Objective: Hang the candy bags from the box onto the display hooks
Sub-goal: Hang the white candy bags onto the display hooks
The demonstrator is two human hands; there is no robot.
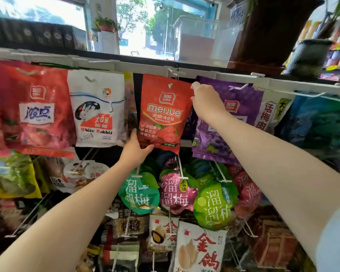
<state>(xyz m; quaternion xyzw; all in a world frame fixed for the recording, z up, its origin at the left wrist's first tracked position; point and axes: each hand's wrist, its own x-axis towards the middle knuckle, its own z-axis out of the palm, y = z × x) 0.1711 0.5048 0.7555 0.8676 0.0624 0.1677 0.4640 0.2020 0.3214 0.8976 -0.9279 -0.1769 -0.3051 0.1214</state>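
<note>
A red gummy candy bag hangs at the top row of the display, its punched hole level with a white hook under the shelf rail. My left hand grips the bag's lower left corner. My right hand pinches its upper right edge. Whether the hole sits on the hook I cannot tell. The box is not in view.
A white rabbit candy bag and a red bag hang to the left, a purple bag to the right. Round green and pink plum bags hang on lower hooks. A dark plant pot stands on the shelf top.
</note>
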